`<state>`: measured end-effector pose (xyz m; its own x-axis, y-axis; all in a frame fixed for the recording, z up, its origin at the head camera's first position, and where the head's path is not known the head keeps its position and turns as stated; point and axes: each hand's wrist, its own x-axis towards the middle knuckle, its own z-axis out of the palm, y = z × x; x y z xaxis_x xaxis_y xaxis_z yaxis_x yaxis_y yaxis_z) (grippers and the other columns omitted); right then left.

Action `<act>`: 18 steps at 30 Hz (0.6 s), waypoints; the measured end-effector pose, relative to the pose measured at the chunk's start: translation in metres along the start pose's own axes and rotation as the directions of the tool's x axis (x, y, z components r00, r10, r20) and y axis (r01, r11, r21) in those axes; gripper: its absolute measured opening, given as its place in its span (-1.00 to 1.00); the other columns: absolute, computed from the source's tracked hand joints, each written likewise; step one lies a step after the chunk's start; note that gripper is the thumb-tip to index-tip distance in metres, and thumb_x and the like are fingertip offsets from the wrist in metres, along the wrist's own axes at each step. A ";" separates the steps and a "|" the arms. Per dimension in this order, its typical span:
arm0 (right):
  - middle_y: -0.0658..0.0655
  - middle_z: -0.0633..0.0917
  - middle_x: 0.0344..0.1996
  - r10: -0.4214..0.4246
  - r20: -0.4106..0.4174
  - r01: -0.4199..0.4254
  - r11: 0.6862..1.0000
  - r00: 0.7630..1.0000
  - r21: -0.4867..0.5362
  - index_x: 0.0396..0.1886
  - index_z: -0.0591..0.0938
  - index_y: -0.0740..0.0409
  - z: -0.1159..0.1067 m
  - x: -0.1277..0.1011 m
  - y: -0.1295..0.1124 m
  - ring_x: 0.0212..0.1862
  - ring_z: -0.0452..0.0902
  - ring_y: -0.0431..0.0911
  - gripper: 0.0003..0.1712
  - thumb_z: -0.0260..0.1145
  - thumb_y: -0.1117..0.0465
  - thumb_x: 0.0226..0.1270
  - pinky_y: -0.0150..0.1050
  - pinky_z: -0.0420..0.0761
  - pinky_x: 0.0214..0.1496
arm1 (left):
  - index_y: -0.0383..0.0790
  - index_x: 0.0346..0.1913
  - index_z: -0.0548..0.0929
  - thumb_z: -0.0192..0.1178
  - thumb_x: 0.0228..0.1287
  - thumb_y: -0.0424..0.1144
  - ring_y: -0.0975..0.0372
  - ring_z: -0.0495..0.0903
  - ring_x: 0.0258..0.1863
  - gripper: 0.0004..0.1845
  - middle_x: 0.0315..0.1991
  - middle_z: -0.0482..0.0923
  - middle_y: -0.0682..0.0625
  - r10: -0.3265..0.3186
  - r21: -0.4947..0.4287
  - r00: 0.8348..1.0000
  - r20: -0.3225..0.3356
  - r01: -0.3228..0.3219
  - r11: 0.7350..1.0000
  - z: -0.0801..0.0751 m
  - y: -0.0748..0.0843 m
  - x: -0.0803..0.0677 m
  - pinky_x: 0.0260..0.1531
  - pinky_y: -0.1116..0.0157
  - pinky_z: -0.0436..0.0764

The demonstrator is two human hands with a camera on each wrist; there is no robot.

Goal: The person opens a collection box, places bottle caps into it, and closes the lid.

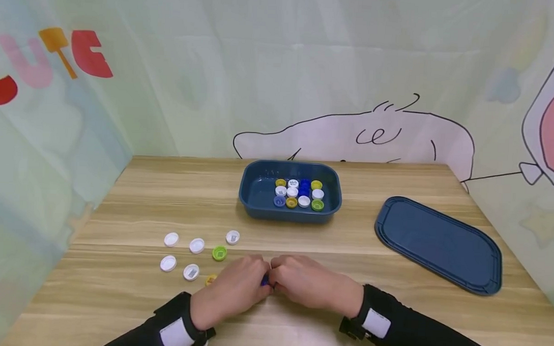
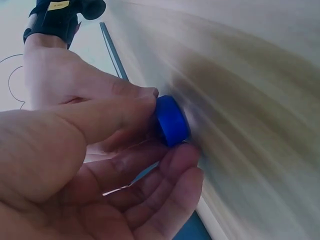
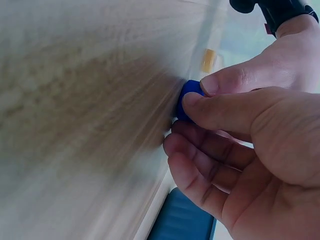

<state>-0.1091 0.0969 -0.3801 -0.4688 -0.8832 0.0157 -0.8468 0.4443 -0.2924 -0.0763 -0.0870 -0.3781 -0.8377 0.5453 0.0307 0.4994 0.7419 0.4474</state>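
A blue bottle cap (image 2: pixel 172 121) stands on edge at the tabletop, pinched between the fingertips of both hands. My left hand (image 1: pixel 238 286) grips it from one side, thumb on top and fingers curled beneath. From the other side my right hand (image 1: pixel 312 283) pinches the same cap, its thumb laid across the blue surface in the right wrist view. In the head view the hands meet and cover most of the cap. Close to the left hand lie a yellow cap (image 1: pixel 210 279), partly hidden, a green cap (image 1: pixel 219 253) and several white caps (image 1: pixel 191 272).
Behind the hands stands a dark blue bin (image 1: pixel 294 215) with several white, yellow, blue and green caps inside, toward its right. A matching blue lid (image 1: pixel 439 245) lies flat at the right of the wooden table (image 1: pixel 134 203). A printed curtain (image 1: pixel 179 88) hangs around the back and sides.
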 end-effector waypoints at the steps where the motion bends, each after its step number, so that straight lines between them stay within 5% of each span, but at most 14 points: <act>1: -0.13 0.56 -0.46 -0.002 -0.004 0.002 1.000 1.000 -0.002 -0.39 0.77 0.04 0.000 0.000 0.000 -0.42 0.39 -0.38 -0.83 0.40 0.37 0.35 -0.46 0.44 -0.35 | -0.19 -0.48 0.64 0.49 0.12 -0.32 0.32 0.39 -0.57 -0.81 -0.52 0.44 0.08 -0.005 -0.001 1.000 0.005 0.005 1.000 0.000 0.000 0.000 -0.57 0.32 0.37; 12: -0.09 0.60 -0.47 -0.077 0.023 0.080 0.989 0.997 -0.126 -0.37 0.76 0.01 -0.004 0.004 -0.001 -0.43 0.43 -0.34 -0.84 0.42 0.38 0.28 -0.47 0.42 -0.40 | -0.11 -0.55 0.61 0.49 0.13 -0.34 0.35 0.37 -0.55 -0.75 -0.53 0.42 0.12 -0.001 -0.100 0.998 0.067 0.008 0.995 -0.006 -0.005 0.001 -0.55 0.35 0.38; 18: -0.12 0.57 -0.43 -0.040 0.070 0.039 0.999 0.997 0.013 -0.27 0.78 0.04 -0.006 0.005 0.005 -0.40 0.40 -0.34 -0.86 0.36 0.35 0.43 -0.50 0.44 -0.33 | -0.10 -0.54 0.63 0.46 0.16 -0.36 0.36 0.36 -0.59 -0.77 -0.58 0.41 0.14 0.010 -0.153 0.995 0.101 0.006 0.988 -0.007 -0.011 0.005 -0.57 0.37 0.37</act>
<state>-0.1174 0.0956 -0.3763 -0.4161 -0.9085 -0.0396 -0.8611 0.4077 -0.3039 -0.0877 -0.0956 -0.3763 -0.8063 0.5890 -0.0553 0.4547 0.6768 0.5790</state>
